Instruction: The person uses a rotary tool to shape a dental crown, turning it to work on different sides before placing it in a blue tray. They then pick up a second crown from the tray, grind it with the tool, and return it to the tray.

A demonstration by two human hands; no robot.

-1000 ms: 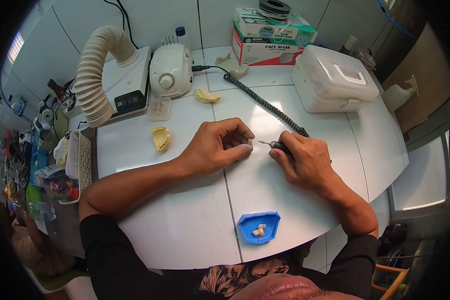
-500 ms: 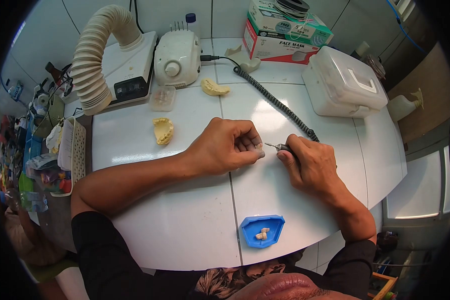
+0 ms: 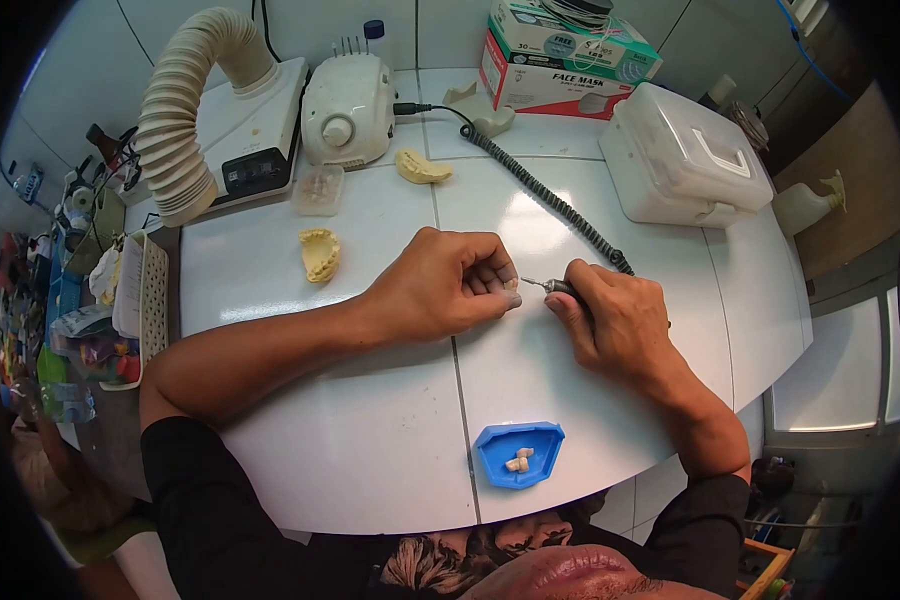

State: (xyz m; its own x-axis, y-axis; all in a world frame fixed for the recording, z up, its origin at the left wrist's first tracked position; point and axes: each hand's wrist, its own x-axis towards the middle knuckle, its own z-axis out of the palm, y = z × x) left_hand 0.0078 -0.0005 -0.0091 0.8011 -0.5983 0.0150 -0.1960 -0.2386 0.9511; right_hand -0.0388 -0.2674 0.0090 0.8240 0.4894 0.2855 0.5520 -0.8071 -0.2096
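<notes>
My left hand (image 3: 460, 285) is closed in a pinch near the middle of the table, holding a small tooth-coloured dental piece (image 3: 511, 285) between thumb and fingertips; most of it is hidden. Facing it, my right hand (image 3: 620, 315) grips a rotary handpiece (image 3: 560, 288) like a pen. Its thin metal bur points left, the tip right by the left fingertips. Below the hands, a blue tray (image 3: 545, 470) holds a few similar tooth-coloured pieces (image 3: 519, 460). Left of the left hand lies a yellow dental cast (image 3: 320, 256).
Behind stand the handpiece control unit (image 3: 347, 110) with its coiled cord (image 3: 550, 190), a ribbed suction hose (image 3: 175, 120), another cast (image 3: 423, 167) and a small clear box (image 3: 318, 190). Mask boxes (image 3: 550, 85) and a white case (image 3: 685, 160) occupy the back right. A person (image 3: 65, 470) sits at far left.
The whole view has shifted slightly, moving things a little up and left. Both hands keep nearly the same pose, with the bur tilted a bit more.
</notes>
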